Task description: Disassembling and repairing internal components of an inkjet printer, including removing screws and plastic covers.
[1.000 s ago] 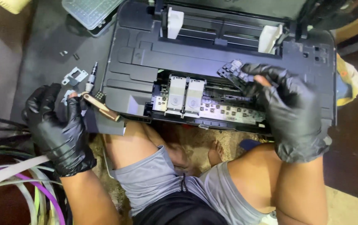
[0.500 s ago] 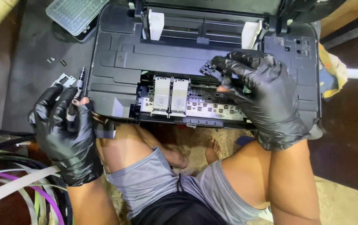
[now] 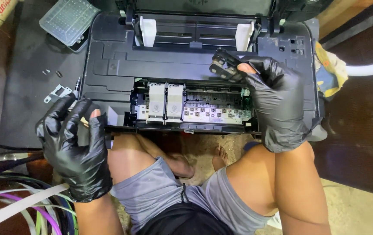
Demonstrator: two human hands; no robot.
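Since half a second ago, the right hand (image 3: 278, 104) has lifted the small black part (image 3: 223, 65) further above the open black printer (image 3: 195, 69), at centre right of the frame, fingertips pinched around it. At lower left, the left hand (image 3: 75, 143) curls loosely at the printer's front corner, over a screwdriver whose tip (image 3: 78, 82) shows above; whether it grips the screwdriver I cannot tell. Two ink cartridges (image 3: 164, 102) sit mid-frame.

At your upper left you have a clear plastic parts tray (image 3: 68, 20), with small screws (image 3: 51, 72) below it. Colored tubes and cables (image 3: 17, 204) trail at lower left; a yellow cloth (image 3: 332, 72) lies right.
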